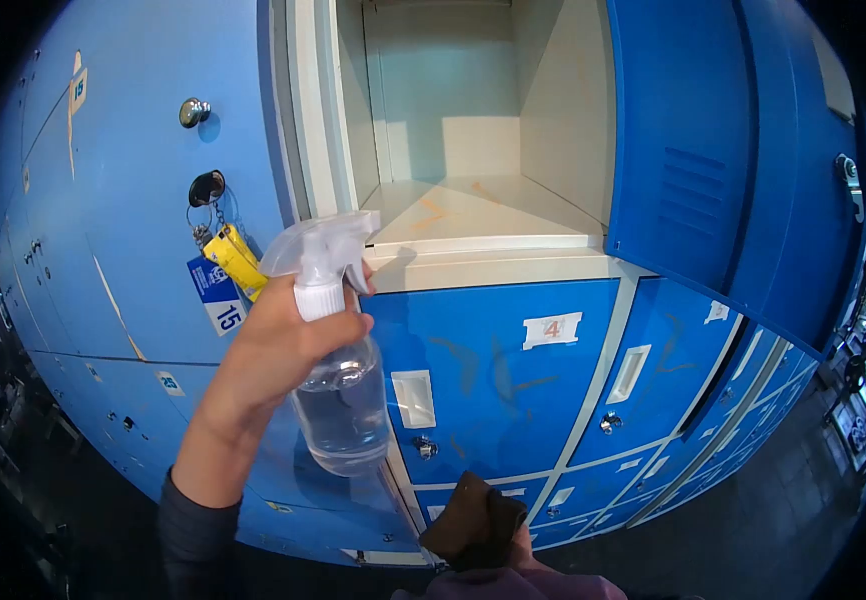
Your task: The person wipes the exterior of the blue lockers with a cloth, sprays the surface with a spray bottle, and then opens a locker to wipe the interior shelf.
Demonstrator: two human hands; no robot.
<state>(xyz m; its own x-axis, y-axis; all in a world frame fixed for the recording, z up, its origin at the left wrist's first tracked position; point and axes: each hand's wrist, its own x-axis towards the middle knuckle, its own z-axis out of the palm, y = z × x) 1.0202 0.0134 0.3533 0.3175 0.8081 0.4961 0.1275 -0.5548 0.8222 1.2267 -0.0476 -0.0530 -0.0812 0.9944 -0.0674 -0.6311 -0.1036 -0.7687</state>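
Observation:
My left hand is wrapped round the neck of a clear spray bottle with a white trigger head and clear liquid inside. The bottle is upright, in front of the blue lockers, just below and left of an open locker compartment. Low in the view, my right hand holds a dark brown cloth; the cloth hides most of its fingers. Below the open compartment is a shut blue door labelled 4, with smudges on it.
An open blue locker door stands out at the right. Light blue lockers fill the left, with a knob and keys with a yellow tag hanging from a lock. Dark floor shows at the lower right.

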